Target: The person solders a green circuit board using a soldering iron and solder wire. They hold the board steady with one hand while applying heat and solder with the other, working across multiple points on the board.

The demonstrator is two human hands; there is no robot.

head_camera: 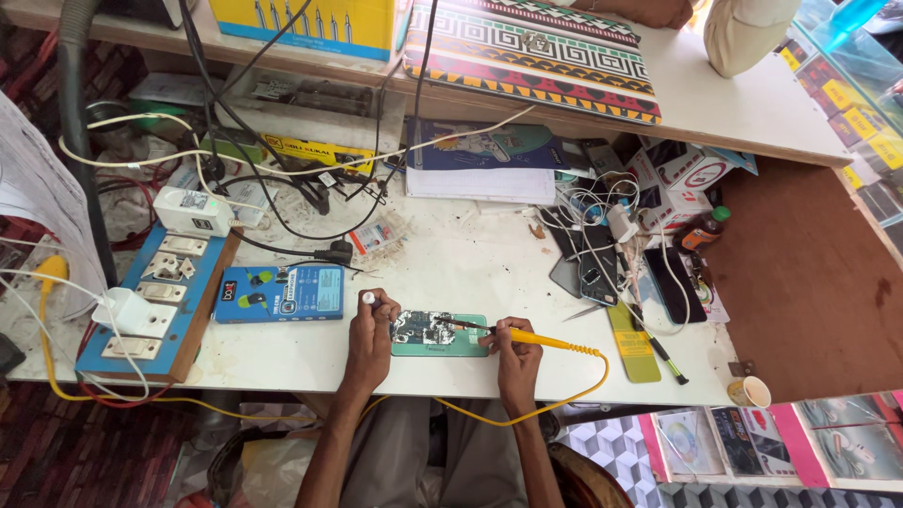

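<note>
An opened green phone point(438, 335) lies flat on the white workbench point(470, 273), its circuit board exposed. My right hand point(514, 350) grips a yellow-handled soldering iron point(541, 340), whose thin tip reaches left onto the board. A yellow cable runs from the iron's handle down over the bench's front edge. My left hand point(371, 326) rests at the phone's left edge, pinching a small silver-tipped thing point(368, 298) that I cannot identify.
A blue box point(280, 293) and a blue switchboard with sockets point(158, 303) lie to the left. Several phones, cables and small boxes point(621, 245) crowd the right. A paper cup point(748, 390) stands at the right front corner. A patterned sheet point(536, 47) covers the shelf behind.
</note>
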